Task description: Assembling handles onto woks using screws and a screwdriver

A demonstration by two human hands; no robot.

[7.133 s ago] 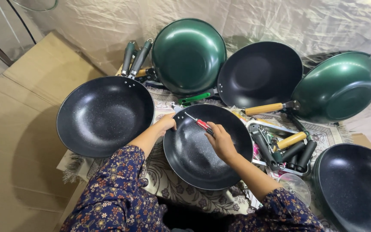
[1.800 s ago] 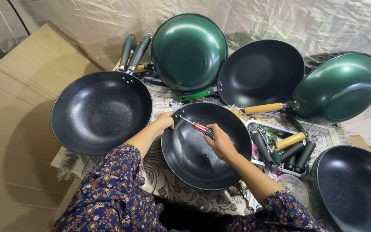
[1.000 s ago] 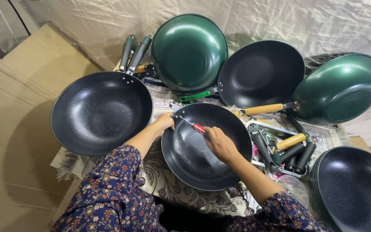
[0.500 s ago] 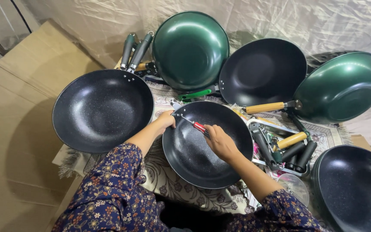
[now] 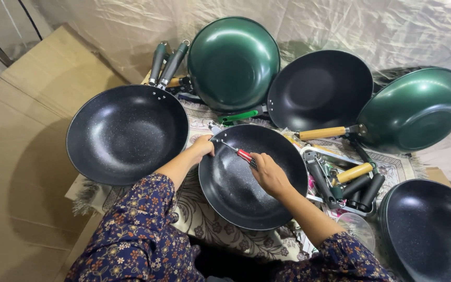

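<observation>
A black speckled pan [image 5: 236, 193] lies in front of me on a patterned cloth. My left hand [image 5: 203, 145] grips its far-left rim. My right hand [image 5: 268, 172] holds a red-handled screwdriver [image 5: 237, 153] whose metal tip points at the pan's rim close to the left hand. Both arms wear dark blue flowered sleeves.
A second black pan with two green-grey handles behind it [image 5: 126, 133] sits left. Green pans [image 5: 233, 62] [image 5: 413, 109] and a black pan [image 5: 319, 89] lean at the back. A tray of loose handles [image 5: 343, 183] lies right, another black pan [image 5: 434, 230] at bottom right. Cardboard [image 5: 22, 130] covers the left.
The hands and screwdriver stay at the same spot on the pan's rim; only the view shifts slightly.
</observation>
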